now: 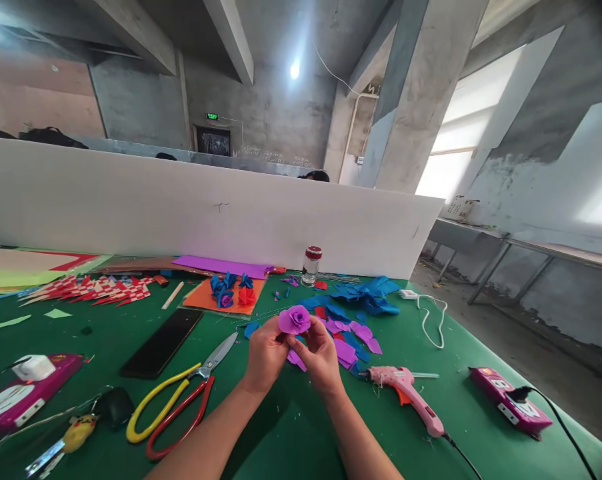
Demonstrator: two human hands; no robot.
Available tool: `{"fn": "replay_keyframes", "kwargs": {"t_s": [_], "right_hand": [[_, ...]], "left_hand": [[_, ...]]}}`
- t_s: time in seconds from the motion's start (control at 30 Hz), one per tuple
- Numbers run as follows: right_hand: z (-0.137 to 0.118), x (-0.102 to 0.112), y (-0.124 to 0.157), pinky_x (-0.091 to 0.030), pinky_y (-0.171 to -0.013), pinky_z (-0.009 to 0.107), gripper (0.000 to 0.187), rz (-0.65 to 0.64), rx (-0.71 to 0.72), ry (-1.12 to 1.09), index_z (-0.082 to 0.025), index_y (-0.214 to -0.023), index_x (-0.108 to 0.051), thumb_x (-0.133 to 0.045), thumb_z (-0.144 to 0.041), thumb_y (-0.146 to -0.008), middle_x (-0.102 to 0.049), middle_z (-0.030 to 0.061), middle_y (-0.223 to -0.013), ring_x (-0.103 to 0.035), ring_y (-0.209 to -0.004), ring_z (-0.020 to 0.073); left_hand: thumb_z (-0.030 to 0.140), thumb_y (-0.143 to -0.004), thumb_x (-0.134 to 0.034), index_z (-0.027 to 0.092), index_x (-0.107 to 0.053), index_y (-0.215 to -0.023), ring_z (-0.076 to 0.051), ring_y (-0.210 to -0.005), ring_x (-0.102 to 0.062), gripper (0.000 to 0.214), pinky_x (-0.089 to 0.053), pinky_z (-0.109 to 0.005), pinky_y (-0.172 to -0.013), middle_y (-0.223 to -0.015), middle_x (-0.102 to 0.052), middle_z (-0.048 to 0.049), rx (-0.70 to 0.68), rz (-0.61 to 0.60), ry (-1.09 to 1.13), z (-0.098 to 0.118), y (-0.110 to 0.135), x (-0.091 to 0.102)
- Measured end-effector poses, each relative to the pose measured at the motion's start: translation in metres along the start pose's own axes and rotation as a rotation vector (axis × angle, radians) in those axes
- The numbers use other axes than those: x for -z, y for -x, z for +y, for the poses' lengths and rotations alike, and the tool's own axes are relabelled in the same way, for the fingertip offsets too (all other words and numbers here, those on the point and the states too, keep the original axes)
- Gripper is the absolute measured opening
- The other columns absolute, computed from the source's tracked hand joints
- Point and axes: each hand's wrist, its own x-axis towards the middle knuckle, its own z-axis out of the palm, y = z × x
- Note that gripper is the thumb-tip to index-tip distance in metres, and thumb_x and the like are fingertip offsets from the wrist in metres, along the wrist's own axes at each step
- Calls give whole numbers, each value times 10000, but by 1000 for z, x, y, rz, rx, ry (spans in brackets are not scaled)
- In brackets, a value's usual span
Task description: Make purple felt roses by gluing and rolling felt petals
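Above the near part of the green table (291, 433), we are holding a purple flower (295, 321), its bloom facing upward and its petals fanning around a tight centre. Our left hand (265, 350) is pinching the base from one side, thumb and fingers drawn together; our right hand (321, 353) is pinching it from the other, fingers curled in close to the left's. We are probably pressing or shaping the outer petals where they are meeting underneath, though our fingers are hiding that join, so we cannot tell whether glue is setting there.

Just to the right, loose purple petals (363, 332) are lying among blue scraps (373, 295), and the pink glue gun (403, 381) is resting with its nozzle pointing left. If we are adding another petal, the move is likely calling for one hand steadying the base while the other is reaching across. The scissors (211, 363) are lying left of us, untouched.
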Motion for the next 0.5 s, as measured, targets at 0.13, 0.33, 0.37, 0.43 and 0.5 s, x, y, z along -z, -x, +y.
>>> {"fn": "replay_keyframes", "kwargs": {"t_s": [0.13, 0.33, 0.37, 0.43, 0.5], "right_hand": [[4, 1, 0, -524, -847, 341, 378, 52, 16, 64, -213, -1025, -650, -794, -344, -701, -683, 48, -985, -642, -918, 203], [3, 3, -3, -528, -839, 347, 325, 68, 23, 55, -207, -988, -661, -766, -371, -728, -688, 58, -959, -641, -900, 204], [2, 4, -3, -532, -831, 350, 322, 63, 19, 46, -207, -981, -663, -760, -387, -732, -688, 59, -953, -642, -890, 206], [2, 4, -4, -542, -802, 350, 330, 58, 6, 33, -206, -965, -664, -750, -425, -734, -688, 63, -940, -646, -870, 210], [1, 5, -5, -546, -772, 340, 340, 59, -5, 23, -206, -948, -663, -749, -449, -727, -688, 60, -919, -645, -854, 211]], "left_hand": [[148, -785, -564, 198, -701, -787, -172, -704, -637, 146, -493, -250, -659, -740, -687, -30, 19, -50, 4, 0, 1, 0], [241, -797, -601, 206, -706, -725, -168, -618, -582, 131, -442, -247, -603, -670, -655, -31, 125, -68, 63, 4, -1, 0], [243, -786, -617, 210, -711, -725, -168, -614, -579, 117, -439, -248, -604, -675, -659, -31, 138, -60, 87, 4, -1, 0], [240, -770, -640, 216, -720, -732, -167, -619, -576, 92, -435, -246, -614, -684, -662, -29, 146, -47, 120, 3, -2, 0], [231, -770, -643, 216, -720, -730, -162, -617, -569, 88, -428, -242, -615, -675, -653, -24, 136, -43, 108, 1, -1, 0]]}}
